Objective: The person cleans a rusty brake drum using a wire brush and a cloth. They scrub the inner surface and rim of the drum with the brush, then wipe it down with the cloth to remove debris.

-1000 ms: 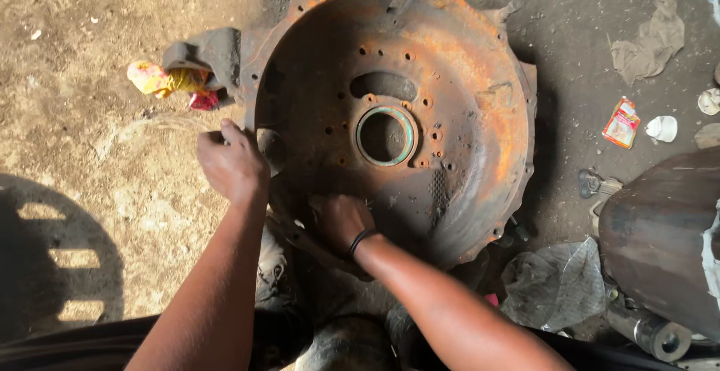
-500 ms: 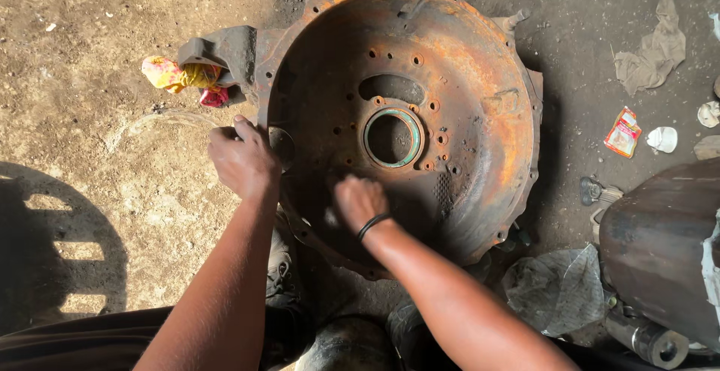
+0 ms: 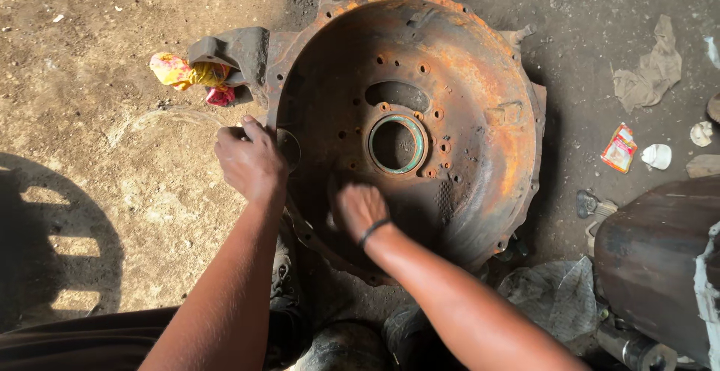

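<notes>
Your left hand (image 3: 251, 162) is curled over the housing (image 3: 480, 146) rim on its left edge, grip closed on it. Right hand (image 3: 360, 210) lies flat inside the bowl, fingers spread, below the center ring (image 3: 396, 144). Compared to a moment ago the right hand slid a bit further in; the left is in the same spot. The housing sits on the dirt floor (image 3: 90, 116), with a crumpled wrapper (image 3: 187, 75) beside it.

Harsh sunlight left, deep shade right

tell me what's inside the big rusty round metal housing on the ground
Inside the rusty round metal housing sit a central ring-lined hole, an oval opening and bolt holes. The right hand presses on its inner surface, hiding that patch.
</notes>
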